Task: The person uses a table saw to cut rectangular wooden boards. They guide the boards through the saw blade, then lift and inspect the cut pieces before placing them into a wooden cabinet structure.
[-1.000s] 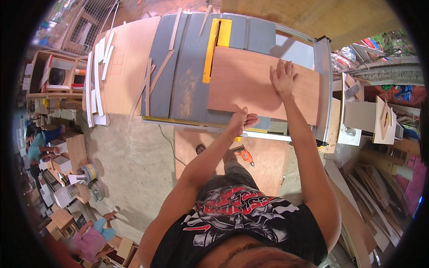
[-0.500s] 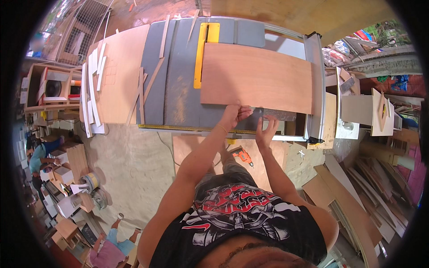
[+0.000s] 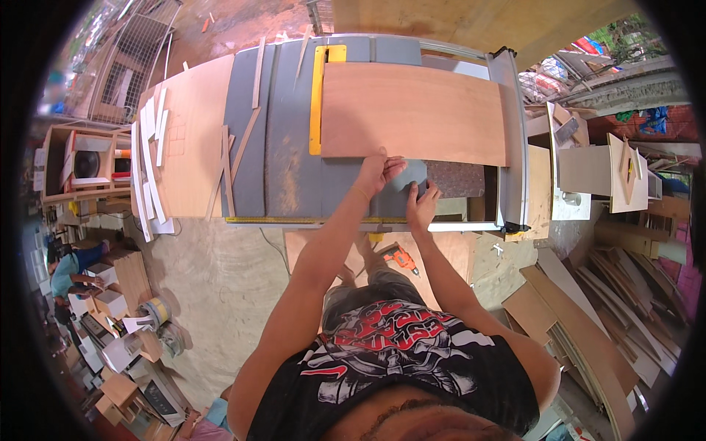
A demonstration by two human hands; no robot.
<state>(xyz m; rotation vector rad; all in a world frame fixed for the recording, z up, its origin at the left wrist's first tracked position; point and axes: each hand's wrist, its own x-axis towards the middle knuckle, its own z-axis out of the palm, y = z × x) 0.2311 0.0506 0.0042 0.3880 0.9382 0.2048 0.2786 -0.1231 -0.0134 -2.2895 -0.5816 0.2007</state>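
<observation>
A flat brown wooden panel (image 3: 419, 110) lies on the grey top of a table saw (image 3: 287, 143), its left end beside the long yellow insert (image 3: 316, 103). At the panel's near edge is my left hand (image 3: 376, 172), its upper fingertip touching that edge and its other fingers extended to the right over the saw top. My right hand (image 3: 423, 206) is close by on the right, at the grey top's right edge, thumb and fingers apart. No object shows in either hand. Beyond the fingertips, the panel's underside is hidden.
Thin wood offcuts (image 3: 239, 158) lie left of the panel. White strips (image 3: 151, 162) rest on a light board (image 3: 193, 140). An orange cordless drill (image 3: 401, 259) lies below the saw, near my feet. Stacked boards (image 3: 573, 316) lean at right; a person (image 3: 65, 270) works at far left.
The panel has slid away from me along the yellow insert, and my left hand has followed its near edge. My right hand has shifted closer to my left.
</observation>
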